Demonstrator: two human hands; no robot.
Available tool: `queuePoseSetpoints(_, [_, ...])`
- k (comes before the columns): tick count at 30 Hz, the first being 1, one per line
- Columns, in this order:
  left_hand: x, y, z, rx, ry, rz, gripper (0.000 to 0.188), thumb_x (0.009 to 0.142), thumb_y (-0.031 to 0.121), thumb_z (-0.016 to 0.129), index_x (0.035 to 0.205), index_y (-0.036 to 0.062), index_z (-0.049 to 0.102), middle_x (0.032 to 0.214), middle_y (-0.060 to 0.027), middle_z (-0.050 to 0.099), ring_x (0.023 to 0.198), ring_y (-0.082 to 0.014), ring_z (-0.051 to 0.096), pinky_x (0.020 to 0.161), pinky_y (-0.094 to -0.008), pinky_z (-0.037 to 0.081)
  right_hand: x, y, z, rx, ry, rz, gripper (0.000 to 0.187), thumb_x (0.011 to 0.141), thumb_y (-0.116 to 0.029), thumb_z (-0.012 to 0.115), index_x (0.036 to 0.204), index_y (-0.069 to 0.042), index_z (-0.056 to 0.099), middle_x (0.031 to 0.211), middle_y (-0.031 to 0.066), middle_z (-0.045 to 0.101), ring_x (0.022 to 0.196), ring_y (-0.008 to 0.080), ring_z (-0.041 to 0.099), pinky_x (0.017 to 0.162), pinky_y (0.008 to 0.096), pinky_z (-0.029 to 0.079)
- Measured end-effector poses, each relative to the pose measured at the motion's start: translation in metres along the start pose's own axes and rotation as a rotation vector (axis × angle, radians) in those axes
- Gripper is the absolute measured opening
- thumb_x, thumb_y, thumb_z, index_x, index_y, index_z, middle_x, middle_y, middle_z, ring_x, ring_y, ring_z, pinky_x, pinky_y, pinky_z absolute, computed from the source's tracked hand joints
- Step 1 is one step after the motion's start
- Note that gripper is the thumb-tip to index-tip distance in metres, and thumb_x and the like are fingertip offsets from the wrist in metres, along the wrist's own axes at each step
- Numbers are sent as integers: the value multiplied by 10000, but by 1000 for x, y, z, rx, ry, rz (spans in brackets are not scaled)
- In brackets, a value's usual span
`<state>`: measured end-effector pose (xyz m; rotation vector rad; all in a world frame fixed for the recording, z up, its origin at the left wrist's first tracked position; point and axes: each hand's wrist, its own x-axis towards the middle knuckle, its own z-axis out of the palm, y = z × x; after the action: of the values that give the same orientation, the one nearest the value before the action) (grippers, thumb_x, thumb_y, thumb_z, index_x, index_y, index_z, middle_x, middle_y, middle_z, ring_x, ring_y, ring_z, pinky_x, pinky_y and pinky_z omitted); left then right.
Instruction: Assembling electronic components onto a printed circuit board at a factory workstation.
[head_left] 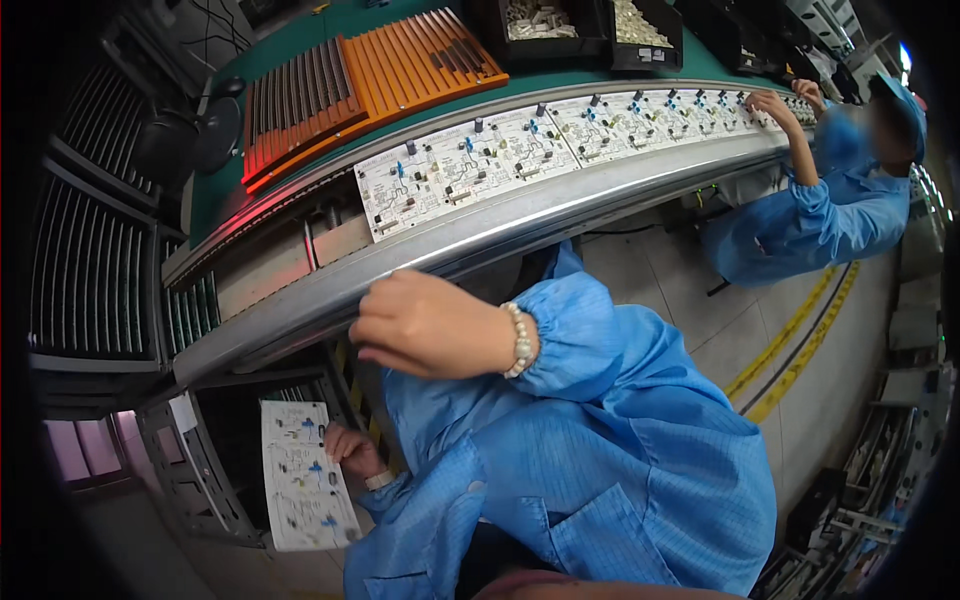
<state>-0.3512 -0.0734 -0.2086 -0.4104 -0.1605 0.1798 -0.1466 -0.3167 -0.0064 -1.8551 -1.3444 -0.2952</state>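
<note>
In my left hand (355, 456) is a white printed circuit board (297, 470) with blue and dark components, gripped by its right edge. It hangs low, beside a dark slotted rack below the line. My right hand (425, 325), with a beaded bracelet at the wrist, is over the near metal rail (470, 262). Its fingers are curled in, and nothing shows in them. Beyond that rail, a row of similar white circuit boards (430, 185) with upright components lies end to end on the conveyor, running off to the right.
Orange slotted trays (400, 75) holding dark strips rest on the green bench behind the conveyor. Black bins (555, 48) of small pale parts stand farther back. Slotted racks (95, 270) rise at the left. At the right, a co-worker in blue (810, 215) reaches over the line.
</note>
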Motion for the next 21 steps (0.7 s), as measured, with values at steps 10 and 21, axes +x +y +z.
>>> queuePoseSetpoints(10, [62, -79, 26, -57, -368, -484, 179, 985, 142, 493, 858, 25, 540, 765, -122, 670, 650, -238, 699, 612, -323, 521, -102, 88, -125, -788, 633, 617, 286, 861, -101, 642, 1125, 5, 609, 1097, 202, 635, 1032, 381, 587, 900, 446, 449])
queuePoseSetpoints(21, [92, -107, 40, 7, -271, -587, 141, 969, 95, 490, 858, 23, 540, 761, -121, 666, 650, -236, 699, 615, -316, 525, -142, 112, -140, -607, 924, 656, 300, 908, -4, 559, 1207, 17, 574, 1224, 174, 610, 1092, 273, 613, 923, 321, 466])
